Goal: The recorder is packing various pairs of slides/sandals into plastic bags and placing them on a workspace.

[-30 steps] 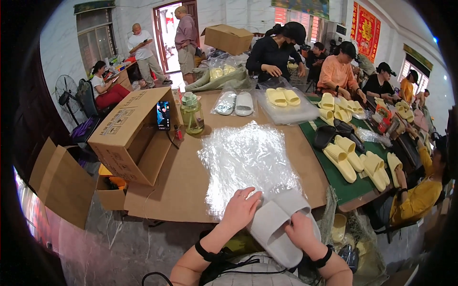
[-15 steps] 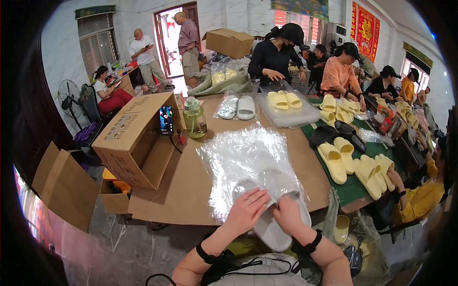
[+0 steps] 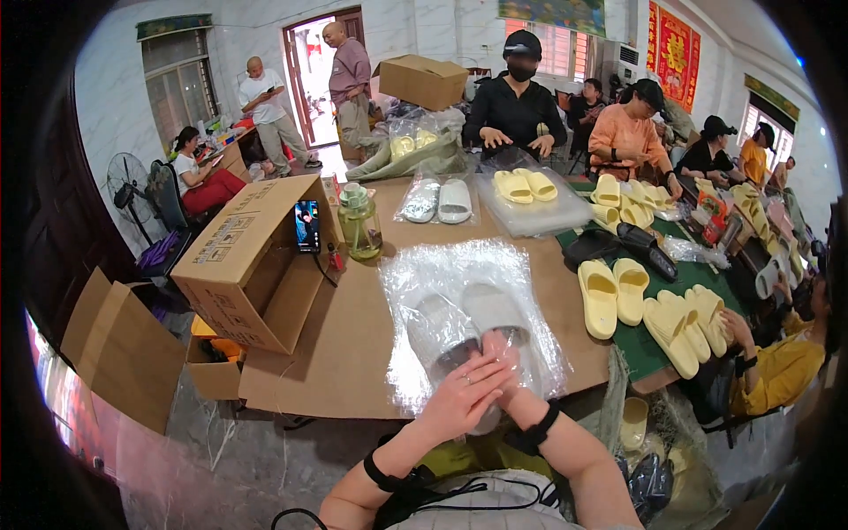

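Two light grey slippers lie side by side under a clear plastic bag on the cardboard-covered table in front of me. The left slipper (image 3: 435, 320) and the right slipper (image 3: 491, 305) both point away from me. My right hand (image 3: 511, 375) reaches under the film at the right slipper's strap opening and grips it there, its fingers partly hidden and blurred. Over it rests my left hand (image 3: 461, 390), fingers stretched out and flat, touching the bag's near end. The shiny clear bag (image 3: 402, 283) spreads out around the slippers, over what looks like more film.
On the left stand an open cardboard box (image 3: 247, 256) with a phone (image 3: 307, 226) at its edge, and a green-tinted bottle (image 3: 359, 221). Bagged slippers (image 3: 439, 200) and a stack of plastic bags (image 3: 539, 216) lie farther back. Yellow slippers (image 3: 601, 300) line the right; co-workers sit beyond.
The right slipper has moved forward into the bag with my right hand, beside the left one. My left hand has shifted slightly toward the right hand. The person opposite has straightened up.
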Tool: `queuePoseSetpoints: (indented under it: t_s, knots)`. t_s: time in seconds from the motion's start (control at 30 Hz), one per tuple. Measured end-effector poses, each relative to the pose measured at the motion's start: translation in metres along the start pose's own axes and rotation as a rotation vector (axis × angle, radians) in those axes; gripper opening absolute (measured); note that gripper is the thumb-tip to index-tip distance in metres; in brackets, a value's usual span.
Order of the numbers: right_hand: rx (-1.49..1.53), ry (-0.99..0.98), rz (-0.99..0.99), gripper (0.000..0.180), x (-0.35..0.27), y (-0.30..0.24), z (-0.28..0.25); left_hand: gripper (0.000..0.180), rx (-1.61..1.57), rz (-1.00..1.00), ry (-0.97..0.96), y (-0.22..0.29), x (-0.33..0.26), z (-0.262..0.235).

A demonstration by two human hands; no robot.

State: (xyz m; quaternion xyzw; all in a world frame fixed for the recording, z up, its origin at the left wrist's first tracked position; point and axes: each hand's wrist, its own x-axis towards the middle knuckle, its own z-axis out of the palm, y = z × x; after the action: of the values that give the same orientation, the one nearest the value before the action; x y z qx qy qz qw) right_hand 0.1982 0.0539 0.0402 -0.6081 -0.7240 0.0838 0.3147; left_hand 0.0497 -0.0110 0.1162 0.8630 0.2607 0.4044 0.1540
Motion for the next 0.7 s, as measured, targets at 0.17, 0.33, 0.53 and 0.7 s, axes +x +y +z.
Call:
queuePoseSetpoints:
  t_s: [0.17, 0.33, 0.53, 0.7]
  knots:
    - [0.014, 0.115, 0.074, 0.028, 0.067, -0.011, 0.009, 0.034, -0.088, -0.030, 0.002, 0.007, -0.001, -0.014]
    - [0.188, 0.235, 0.134, 0.040, 0.092, -0.010, 0.012, 0.040, 0.136, 0.013, 0.060, -0.013, -0.008, -0.027]
    - [0.155, 0.205, -0.190, 0.046, 0.000, -0.019, -0.027, 0.064, 0.299, -0.424, 0.156, -0.035, -0.051, -0.038]
    - [0.320, 0.134, -0.068, 0.018, -0.073, 0.005, -0.090, 0.055, 0.215, -0.627, 0.286, -0.060, -0.091, -0.035]
